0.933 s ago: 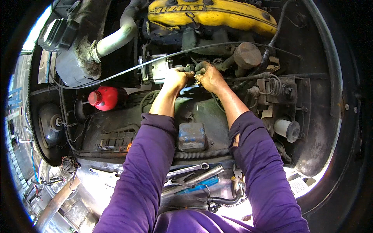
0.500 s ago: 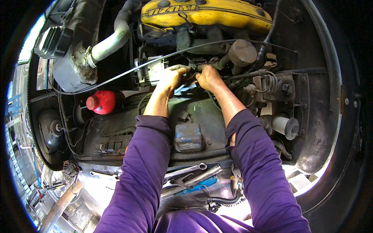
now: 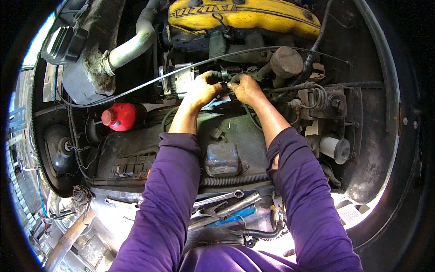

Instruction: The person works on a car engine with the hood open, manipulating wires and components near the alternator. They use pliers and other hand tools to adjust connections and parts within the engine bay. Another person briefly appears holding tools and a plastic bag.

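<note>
Both my hands reach down into an engine bay, close together, next to an alternator-like silver unit (image 3: 183,81). My left hand (image 3: 203,90) lies just right of that unit, its fingers curled forward and the thumb bent toward the right. Across a narrow gap, my right hand (image 3: 247,89) has its thumb and forefinger pinched together, pointing left. Whatever small part sits between the fingertips is too dark to make out. Behind the hands runs a dark pipe that joins a rusty round canister (image 3: 286,62). A thin grey cable (image 3: 149,86) arcs above my hands.
The yellow engine cover (image 3: 244,20) is at the far side. A red bottle (image 3: 120,117) and an air duct (image 3: 133,47) stand left. Nearer are a blue-grey worn box (image 3: 222,159), a combination wrench (image 3: 219,198) and other tools on the front ledge. A white-capped filter (image 3: 334,148) sits right.
The view has shifted slightly. My left fingers have curled and spread from the thumb, and my right hand has turned a little. A thin reddish strand between the hands no longer shows.
</note>
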The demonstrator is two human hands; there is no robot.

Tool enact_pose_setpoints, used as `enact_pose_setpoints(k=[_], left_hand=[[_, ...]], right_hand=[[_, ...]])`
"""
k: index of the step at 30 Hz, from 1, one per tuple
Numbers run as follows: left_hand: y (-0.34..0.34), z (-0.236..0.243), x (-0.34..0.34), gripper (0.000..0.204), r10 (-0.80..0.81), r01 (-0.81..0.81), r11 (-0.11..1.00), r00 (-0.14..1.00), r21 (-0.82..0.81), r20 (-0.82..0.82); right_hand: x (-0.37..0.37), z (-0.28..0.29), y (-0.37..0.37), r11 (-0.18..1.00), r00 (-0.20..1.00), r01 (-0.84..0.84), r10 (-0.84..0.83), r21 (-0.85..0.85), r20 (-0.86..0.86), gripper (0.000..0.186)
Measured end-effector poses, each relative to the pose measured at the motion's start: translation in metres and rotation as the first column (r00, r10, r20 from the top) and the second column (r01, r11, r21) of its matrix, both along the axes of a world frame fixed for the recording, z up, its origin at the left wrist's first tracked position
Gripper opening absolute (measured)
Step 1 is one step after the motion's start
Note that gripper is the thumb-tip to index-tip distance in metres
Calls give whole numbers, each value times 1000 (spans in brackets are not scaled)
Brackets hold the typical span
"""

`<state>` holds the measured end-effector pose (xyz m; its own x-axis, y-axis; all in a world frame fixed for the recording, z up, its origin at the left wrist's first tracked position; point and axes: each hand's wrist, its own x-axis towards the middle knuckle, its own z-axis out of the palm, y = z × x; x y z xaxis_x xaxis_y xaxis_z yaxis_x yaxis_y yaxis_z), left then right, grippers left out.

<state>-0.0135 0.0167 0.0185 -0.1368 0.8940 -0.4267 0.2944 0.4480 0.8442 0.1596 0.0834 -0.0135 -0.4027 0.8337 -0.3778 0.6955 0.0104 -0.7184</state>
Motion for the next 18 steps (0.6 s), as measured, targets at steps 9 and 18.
enact_pose_setpoints(k=[9,18], left_hand=[[-1,2,-4,58,-344,224,933,782,-282,-519],[8,-1,-4,45,-70,38,996,885,-78,-461]], right_hand=[[-2,-1,1,1000,1000,-6,6,17,7,29],[-2,0,2,998,998,-48,49,41,-43,26]])
